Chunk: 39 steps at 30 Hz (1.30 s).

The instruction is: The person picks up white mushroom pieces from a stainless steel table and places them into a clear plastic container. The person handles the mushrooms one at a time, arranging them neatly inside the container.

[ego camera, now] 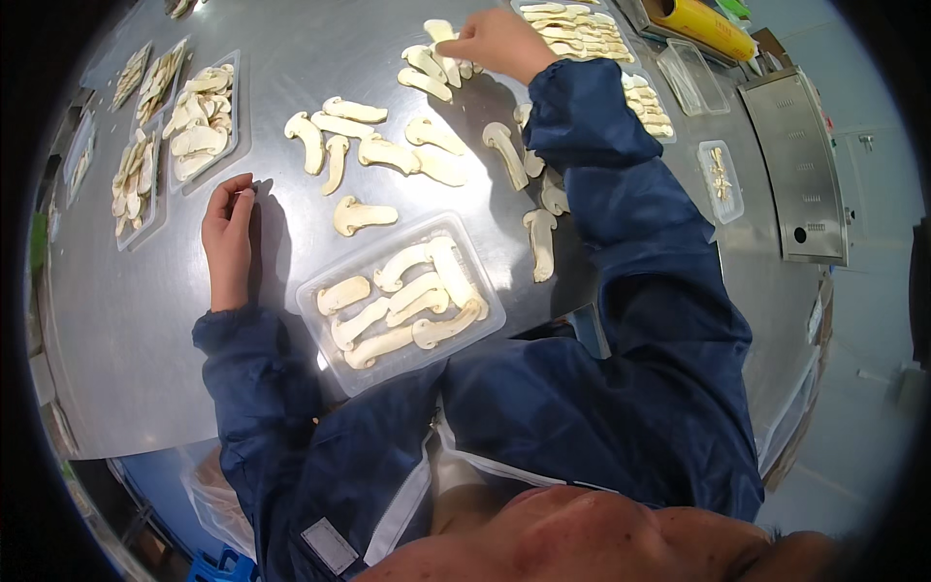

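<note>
At the far side of the steel table, my right hand (pixel 502 45) has its fingertips closed on a pale mushroom slice (pixel 439 30), above a small cluster of slices (pixel 423 83). My left hand (pixel 228 240) rests at the left with curled fingers and nothing visible in them. Nearest my body sits a clear plastic tray (pixel 307 311), slightly tilted in view, with several mushroom slices (pixel 364 324) laid inside. Between the hands, loose slices (pixel 389 154) lie flat on the metal. More slices (pixel 540 244) are near my right forearm, some partly hidden by the sleeve.
Filled trays of slices (pixel 200 138) stand at the left. Trays with neatly rowed slices (pixel 578 33) are at the far right. Beyond them are an empty clear tray (pixel 691 76), a small tray of thin pieces (pixel 720 182), a yellow roll (pixel 709 28) and a metal cabinet (pixel 796 167).
</note>
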Motion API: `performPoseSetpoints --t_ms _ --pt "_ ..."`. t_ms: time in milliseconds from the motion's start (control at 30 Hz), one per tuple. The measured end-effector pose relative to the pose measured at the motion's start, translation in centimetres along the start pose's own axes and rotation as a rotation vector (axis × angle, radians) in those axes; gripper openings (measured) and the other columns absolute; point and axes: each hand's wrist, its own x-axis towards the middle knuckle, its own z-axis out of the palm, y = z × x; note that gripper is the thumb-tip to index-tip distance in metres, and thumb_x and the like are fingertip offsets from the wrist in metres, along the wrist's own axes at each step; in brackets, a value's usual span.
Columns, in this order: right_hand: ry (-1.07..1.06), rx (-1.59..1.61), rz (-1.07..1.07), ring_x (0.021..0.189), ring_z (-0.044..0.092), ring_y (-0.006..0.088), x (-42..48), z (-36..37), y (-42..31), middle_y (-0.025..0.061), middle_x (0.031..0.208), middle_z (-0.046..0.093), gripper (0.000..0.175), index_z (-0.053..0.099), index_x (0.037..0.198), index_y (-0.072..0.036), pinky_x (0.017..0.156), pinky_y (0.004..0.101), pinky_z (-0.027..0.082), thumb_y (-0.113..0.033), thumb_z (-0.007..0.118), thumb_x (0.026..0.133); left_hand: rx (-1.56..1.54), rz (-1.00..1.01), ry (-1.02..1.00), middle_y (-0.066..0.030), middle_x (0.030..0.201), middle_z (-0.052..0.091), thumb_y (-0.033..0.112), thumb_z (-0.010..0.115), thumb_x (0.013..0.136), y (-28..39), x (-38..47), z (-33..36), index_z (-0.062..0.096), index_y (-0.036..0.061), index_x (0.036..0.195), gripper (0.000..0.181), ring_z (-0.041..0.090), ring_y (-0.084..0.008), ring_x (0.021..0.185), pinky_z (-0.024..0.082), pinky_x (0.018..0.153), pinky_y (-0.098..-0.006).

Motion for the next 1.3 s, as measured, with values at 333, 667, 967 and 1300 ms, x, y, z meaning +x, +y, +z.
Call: performPoseSetpoints --t_ms 333,667,967,1300 --pt "0.127 -0.013 -0.074 0.081 0.069 0.037 1.9 1.7 3.4 0.0204 0.085 0.072 0.04 0.075 0.093 -0.002 0.076 0.0455 0.054 -0.04 0.07 0.085 -0.019 -0.007 -0.012 -0.0031 0.117 0.068 0.013 0.061 0.102 0.3 0.0 0.1 0.066 0.0006 0.125 0.027 0.06 -0.0092 0.102 0.046 0.092 -0.0233" --pt "-0.048 -0.11 0.122 0.089 0.073 0.0319 0.9 2.4 2.3 0.015 0.098 0.076 0.045 0.075 0.107 -0.006 0.081 0.0402 0.056 -0.046 0.073 0.085 -0.042 -0.026 0.007 -0.0017 0.116 0.067 0.013 0.062 0.102 0.3 -0.2 0.1 0.067 0.0014 0.125 0.027 0.057 -0.0073 0.098 0.045 0.088 -0.0218" --pt "0.102 -0.139 -0.013 0.086 0.072 0.0309 1.6 2.7 3.7 0.0151 0.094 0.076 0.045 0.074 0.104 -0.006 0.079 0.0389 0.057 -0.046 0.075 0.083 -0.016 0.011 -0.006 -0.0007 0.113 0.068 0.013 0.061 0.102 0.4 -0.2 0.4 0.067 0.0017 0.125 0.026 0.057 -0.0063 0.096 0.045 0.087 -0.0213" --pt "-0.096 -0.104 -0.136 0.094 0.069 0.0339 -0.3 3.0 -1.7 0.015 0.102 0.072 0.044 0.069 0.107 -0.006 0.082 0.0419 0.054 -0.038 0.081 0.079 0.001 0.021 -0.003 0.0002 0.11 0.066 0.012 0.062 0.102 0.9 -0.3 0.3 0.067 0.0014 0.124 0.026 0.057 -0.0063 0.095 0.045 0.086 -0.0211"
